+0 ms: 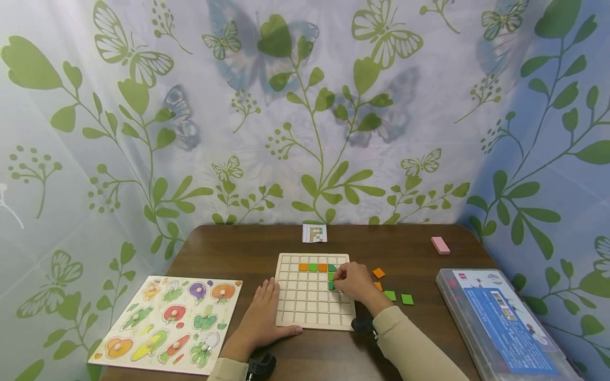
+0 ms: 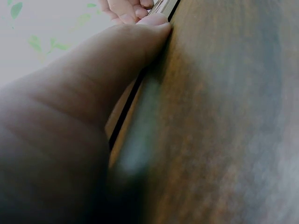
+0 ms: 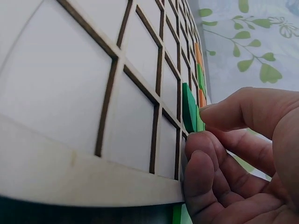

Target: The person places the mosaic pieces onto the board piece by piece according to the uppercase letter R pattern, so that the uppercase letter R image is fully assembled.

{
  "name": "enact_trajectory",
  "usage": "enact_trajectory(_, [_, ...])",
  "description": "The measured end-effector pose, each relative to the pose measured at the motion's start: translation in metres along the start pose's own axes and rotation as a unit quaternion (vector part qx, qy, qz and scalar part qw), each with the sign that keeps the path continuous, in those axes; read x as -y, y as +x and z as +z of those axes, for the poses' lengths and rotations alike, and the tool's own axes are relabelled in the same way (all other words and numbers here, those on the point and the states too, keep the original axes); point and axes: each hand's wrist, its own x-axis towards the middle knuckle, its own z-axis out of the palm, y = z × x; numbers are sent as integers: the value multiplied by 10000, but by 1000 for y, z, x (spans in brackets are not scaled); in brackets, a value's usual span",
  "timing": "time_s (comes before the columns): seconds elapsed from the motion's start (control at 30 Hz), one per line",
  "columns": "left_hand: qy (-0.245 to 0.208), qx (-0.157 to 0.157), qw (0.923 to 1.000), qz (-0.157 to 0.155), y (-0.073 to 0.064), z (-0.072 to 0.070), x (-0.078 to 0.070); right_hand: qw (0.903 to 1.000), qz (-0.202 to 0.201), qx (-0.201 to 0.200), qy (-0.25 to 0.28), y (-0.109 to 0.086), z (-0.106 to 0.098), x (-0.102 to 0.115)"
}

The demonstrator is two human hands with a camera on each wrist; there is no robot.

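Observation:
A pale wooden grid board (image 1: 305, 307) lies on the table. Along its upper row sit orange and light green square tiles (image 1: 313, 268), with a dark green piece (image 1: 332, 268) at the row's right end and a light green tile just below it. My right hand (image 1: 355, 280) pinches another dark green piece (image 3: 188, 108) between thumb and fingers; it stands tilted over a cell below that tile. My left hand (image 1: 263, 317) rests at the board's lower left corner, fingers straight along the left side, thumb (image 2: 140, 39) stretched along the near edge.
Loose orange (image 1: 378, 273) and green tiles (image 1: 406, 299) lie right of the board. A pattern card (image 1: 314, 233) is behind it. A vegetable puzzle board (image 1: 167, 325) lies left; a plastic case (image 1: 505, 323) and a pink block (image 1: 440, 245) are on the right.

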Motion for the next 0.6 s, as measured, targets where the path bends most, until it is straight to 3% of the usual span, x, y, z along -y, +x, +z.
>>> enact_trajectory(0.6, [-62,41,10000,-37,0,-1,-1,9997,88,28,227,-1,-7,1])
